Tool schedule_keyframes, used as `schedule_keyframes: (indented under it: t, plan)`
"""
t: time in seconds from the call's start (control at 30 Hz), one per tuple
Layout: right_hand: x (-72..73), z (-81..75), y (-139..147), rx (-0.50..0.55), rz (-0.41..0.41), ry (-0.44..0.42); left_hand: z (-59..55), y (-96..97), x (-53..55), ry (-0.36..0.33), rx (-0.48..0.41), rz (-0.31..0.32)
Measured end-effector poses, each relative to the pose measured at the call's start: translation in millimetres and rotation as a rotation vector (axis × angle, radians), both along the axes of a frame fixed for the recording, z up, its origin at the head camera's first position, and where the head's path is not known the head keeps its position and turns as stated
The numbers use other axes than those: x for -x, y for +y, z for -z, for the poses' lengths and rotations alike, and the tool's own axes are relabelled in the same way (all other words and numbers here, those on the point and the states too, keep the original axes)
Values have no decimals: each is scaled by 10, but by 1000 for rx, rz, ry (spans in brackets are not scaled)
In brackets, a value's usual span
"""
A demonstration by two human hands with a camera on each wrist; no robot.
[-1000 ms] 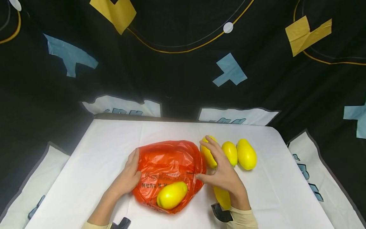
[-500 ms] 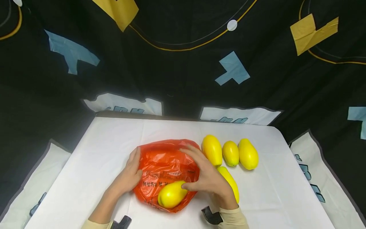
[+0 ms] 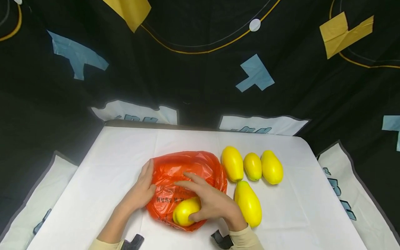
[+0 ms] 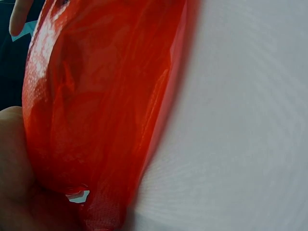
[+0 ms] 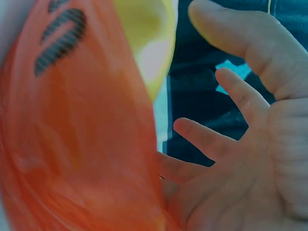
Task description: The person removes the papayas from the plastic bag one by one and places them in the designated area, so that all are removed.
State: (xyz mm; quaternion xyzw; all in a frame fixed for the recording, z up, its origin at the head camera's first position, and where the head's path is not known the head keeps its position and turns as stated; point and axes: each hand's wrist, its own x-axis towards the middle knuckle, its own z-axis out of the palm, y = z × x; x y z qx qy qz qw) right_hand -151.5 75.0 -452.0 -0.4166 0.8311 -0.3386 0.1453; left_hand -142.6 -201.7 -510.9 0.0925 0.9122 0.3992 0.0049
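A red plastic bag [image 3: 175, 166] with dark printing lies full and bulging on the white table. On its near side sits a smooth yellow papaya-shaped fruit [image 3: 185, 210]. My left hand [image 3: 142, 191] rests along the bag's left side, fingers fairly straight and thumb toward the front; in the left wrist view the red film [image 4: 106, 96] runs beside the palm. Over the bag, my right hand [image 3: 212, 201] has its fingers spread, with the thumb overlapping the fruit's right end. In the right wrist view, the spread right-hand fingers [image 5: 207, 139] show around the bag and part of the yellow fruit [image 5: 147, 38].
To the bag's right lie more yellow fruits: a long one [image 3: 232, 163], a small one [image 3: 252, 166], a pear-shaped one [image 3: 272, 167] and a larger one [image 3: 248, 205] closer to me. A black cloth [image 3: 193, 86] hangs behind the white table [image 3: 297, 208].
My right hand has moved left from beside the fruits on the right to over the bag and its fruit. The left hand has stayed at the bag's left side.
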Motion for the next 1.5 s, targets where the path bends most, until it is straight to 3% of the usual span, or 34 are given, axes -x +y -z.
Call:
schedule_keyframes:
  t: [0.23,0.47,1.07,1.5]
  plan:
    - [-20,38,-57,-69,-24,55,10,-7,22,0,5,2]
    - [-19,85,-72,-134,19,61,9,0,11,-4,10,0]
    - [31,160,-79,-139,75,57,5,-2,15,0,6,3]
    - [52,127,-42,-97,86,145,-13,6,9,-1,4,7]
